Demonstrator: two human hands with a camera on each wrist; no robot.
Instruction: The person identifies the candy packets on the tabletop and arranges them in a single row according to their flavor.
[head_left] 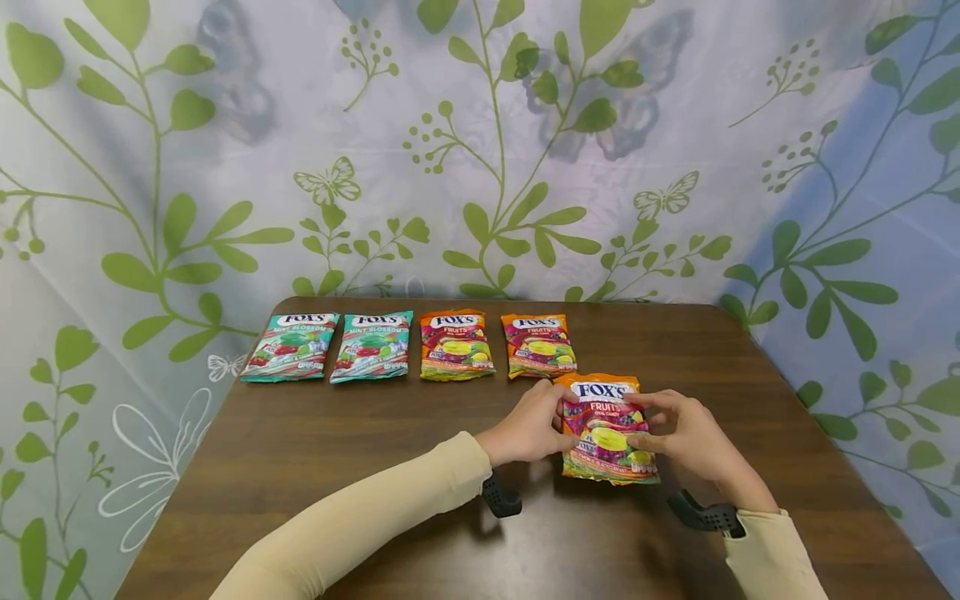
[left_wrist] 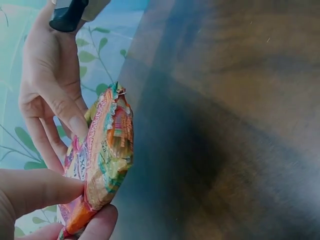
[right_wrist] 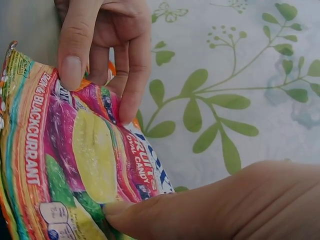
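Note:
An orange and purple bag of fruit candy (head_left: 604,425) is held up over the right part of the table, its printed front toward the head camera. My left hand (head_left: 528,423) pinches its left side, thumb in front and other fingertips behind the edge, as the left wrist view shows at the bag (left_wrist: 102,160). From the right, my right hand (head_left: 686,433) grips the opposite side, its thumb (right_wrist: 165,215) lying on the printed front. Close behind, on the table, lies another fruit candy bag (head_left: 539,345).
Left of it in the back row lie another fruit candy bag (head_left: 455,345) and two teal mint candy bags (head_left: 372,346), (head_left: 293,347). The brown wooden table (head_left: 360,467) ends at a leaf-patterned cloth (head_left: 465,167). Each wrist wears a black strap (head_left: 705,512).

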